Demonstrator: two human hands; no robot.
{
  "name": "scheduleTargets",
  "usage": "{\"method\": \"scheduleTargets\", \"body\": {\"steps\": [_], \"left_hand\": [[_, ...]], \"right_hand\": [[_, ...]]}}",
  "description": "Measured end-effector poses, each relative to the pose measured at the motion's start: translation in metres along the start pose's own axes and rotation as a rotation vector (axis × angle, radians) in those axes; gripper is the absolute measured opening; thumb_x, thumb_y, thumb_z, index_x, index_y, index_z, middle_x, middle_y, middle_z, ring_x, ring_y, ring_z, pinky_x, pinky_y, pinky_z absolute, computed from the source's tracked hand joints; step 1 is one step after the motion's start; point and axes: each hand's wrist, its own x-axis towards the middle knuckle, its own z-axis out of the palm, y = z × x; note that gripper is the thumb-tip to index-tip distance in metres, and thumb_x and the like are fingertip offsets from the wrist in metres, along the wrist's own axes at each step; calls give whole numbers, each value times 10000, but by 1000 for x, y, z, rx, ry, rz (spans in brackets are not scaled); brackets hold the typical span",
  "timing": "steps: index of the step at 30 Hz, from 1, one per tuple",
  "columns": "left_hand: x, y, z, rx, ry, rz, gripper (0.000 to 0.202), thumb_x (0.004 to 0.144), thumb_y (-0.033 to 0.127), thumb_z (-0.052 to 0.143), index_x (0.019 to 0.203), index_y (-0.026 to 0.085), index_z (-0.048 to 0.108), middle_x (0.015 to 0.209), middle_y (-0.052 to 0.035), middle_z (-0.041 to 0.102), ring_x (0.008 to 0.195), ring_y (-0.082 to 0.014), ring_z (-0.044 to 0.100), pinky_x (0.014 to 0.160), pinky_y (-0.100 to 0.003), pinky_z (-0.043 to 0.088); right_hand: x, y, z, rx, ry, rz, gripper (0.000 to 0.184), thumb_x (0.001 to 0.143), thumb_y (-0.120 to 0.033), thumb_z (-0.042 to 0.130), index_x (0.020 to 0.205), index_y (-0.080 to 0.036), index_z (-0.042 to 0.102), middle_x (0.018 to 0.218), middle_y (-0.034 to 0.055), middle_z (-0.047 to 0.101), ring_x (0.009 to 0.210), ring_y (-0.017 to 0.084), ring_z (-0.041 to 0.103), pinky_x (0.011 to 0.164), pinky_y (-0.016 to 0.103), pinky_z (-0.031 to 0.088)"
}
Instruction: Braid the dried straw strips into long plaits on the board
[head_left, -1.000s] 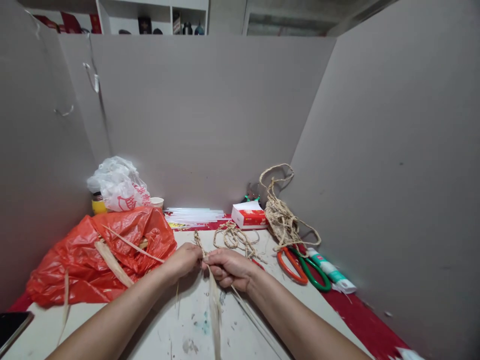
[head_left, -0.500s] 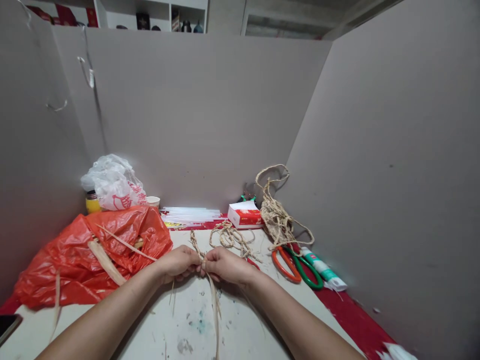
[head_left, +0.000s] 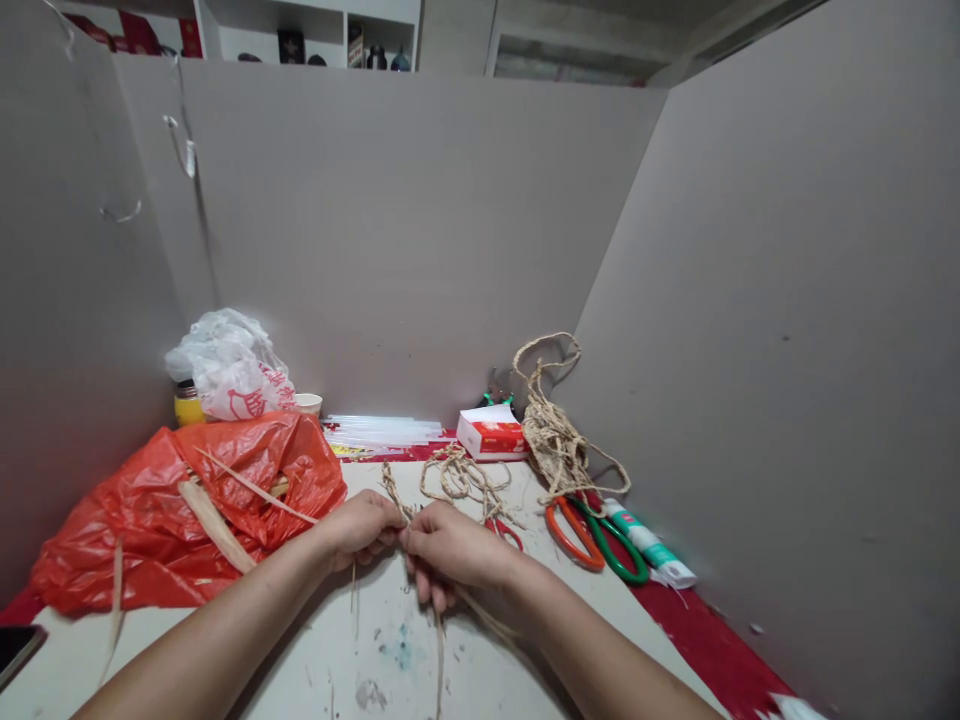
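Note:
My left hand [head_left: 361,528] and my right hand [head_left: 450,548] meet over the white board [head_left: 390,655], both closed on thin dry straw strands [head_left: 439,640]. A braided length of straw [head_left: 393,487] runs from between the fingers toward the back. Loose ends hang down toward me from the right hand. My fingertips are pinched together, knuckle to knuckle.
A red plastic bag [head_left: 157,520] with dry leaves lies left, a white bag [head_left: 225,365] behind it. Braided cord [head_left: 465,475], a tangled rope pile [head_left: 555,440], a small box [head_left: 491,435], scissors [head_left: 596,535], a glue tube [head_left: 649,545] and a phone [head_left: 19,650] lie around. Grey partitions [head_left: 420,240] enclose the desk.
Both hands stayed together on the straw. The right hand has rolled over, knuckles up, and the loose strands below it have shifted.

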Motion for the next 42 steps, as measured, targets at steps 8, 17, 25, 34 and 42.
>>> {"method": "scheduleTargets", "body": {"steps": [8,17,25,34,42], "left_hand": [[-2,2,-2,-27,-37,59,224,626,246,562,501,185,387,377,98,279,311,-26,169,322,-210,83],[-4,5,-13,-153,-160,68,283,645,293,647,579,181,396,442,107,266,364,-23,138,348,-208,64],[-4,4,-12,-57,-175,89,248,651,309,640,578,166,451,433,104,279,355,-25,169,346,-215,89],[-5,4,-9,6,-136,29,245,615,353,647,605,156,502,437,99,329,343,-22,215,366,-212,98],[-9,12,-10,150,-101,40,194,633,320,622,648,148,534,460,85,374,360,-27,260,373,-204,159]], "right_hand": [[-20,-8,8,-247,-72,-62,210,735,-190,456,534,-156,506,488,18,576,355,105,516,360,193,376],[5,-5,-14,186,294,-201,270,838,-381,461,727,-142,520,626,25,599,452,82,524,398,175,384],[13,3,-8,174,94,-83,318,862,-373,418,650,-152,502,408,-76,377,272,26,216,279,173,134],[16,11,-18,264,-59,-18,256,812,-327,453,609,-176,419,390,-84,322,303,30,188,301,171,103],[17,15,-21,398,-111,-11,193,760,-281,498,620,-180,412,408,-93,319,321,29,172,304,161,99]]}}
